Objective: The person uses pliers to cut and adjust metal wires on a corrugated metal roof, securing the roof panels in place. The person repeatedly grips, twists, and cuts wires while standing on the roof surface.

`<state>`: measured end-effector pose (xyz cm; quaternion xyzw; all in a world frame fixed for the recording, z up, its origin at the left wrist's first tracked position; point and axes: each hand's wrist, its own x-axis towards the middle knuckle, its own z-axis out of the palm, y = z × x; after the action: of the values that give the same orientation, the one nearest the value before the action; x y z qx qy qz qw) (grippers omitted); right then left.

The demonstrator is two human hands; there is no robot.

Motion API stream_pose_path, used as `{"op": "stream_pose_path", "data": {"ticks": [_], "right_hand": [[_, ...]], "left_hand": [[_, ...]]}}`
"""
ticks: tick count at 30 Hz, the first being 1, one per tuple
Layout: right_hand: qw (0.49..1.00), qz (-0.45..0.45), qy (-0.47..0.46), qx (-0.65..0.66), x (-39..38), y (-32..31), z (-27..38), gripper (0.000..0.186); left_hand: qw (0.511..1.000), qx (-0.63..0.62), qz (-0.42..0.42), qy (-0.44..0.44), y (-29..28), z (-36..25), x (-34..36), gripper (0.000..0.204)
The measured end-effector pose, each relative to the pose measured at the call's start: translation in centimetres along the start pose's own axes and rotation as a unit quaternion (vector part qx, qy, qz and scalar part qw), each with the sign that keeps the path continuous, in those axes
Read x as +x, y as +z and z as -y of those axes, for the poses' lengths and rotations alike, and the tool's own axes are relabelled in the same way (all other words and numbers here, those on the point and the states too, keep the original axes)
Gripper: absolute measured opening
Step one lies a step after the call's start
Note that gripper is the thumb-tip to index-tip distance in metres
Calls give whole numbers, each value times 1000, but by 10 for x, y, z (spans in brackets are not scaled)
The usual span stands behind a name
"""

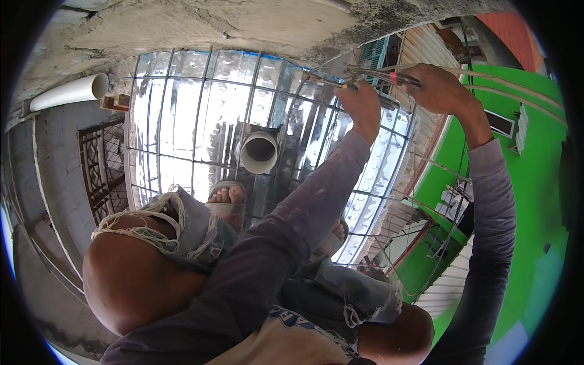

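Observation:
Near the far wall edge, my left hand (363, 111) is closed on a slim tool with a yellow-and-black handle (345, 86); its exact kind is too small to make out. To the right of it, my right hand (435, 90) grips pliers (396, 78) with red and black handles. The pliers' jaws point left toward the end of some thin steel rods (426, 68), close to the left hand's tool. Whether the jaws pinch a wire there, I cannot tell.
Below lies shiny corrugated metal sheeting (182, 115) under a grid of steel bars (226, 80). A white pipe (260, 153) stands up through it beside my sandalled foot (228, 198). Another white pipe (72, 92) sticks out at left. A green wall (529, 182) rises at right.

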<state>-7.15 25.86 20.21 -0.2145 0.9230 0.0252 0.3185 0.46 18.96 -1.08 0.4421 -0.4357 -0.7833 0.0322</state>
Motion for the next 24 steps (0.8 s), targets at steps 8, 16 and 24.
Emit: {"op": "stream_pose_path", "data": {"ticks": [8, 16, 24], "right_hand": [[989, 56, 135, -9, -57, -16, -5, 32], [940, 222, 209, 153, -135, 15, 3, 37], [937, 303, 70, 159, -147, 103, 7, 31]], "left_hand": [[990, -105, 62, -75, -7, -28, -22, 42], [995, -70, 37, -61, -12, -20, -16, 26], [991, -85, 54, -92, -15, -43, -26, 21]]}}
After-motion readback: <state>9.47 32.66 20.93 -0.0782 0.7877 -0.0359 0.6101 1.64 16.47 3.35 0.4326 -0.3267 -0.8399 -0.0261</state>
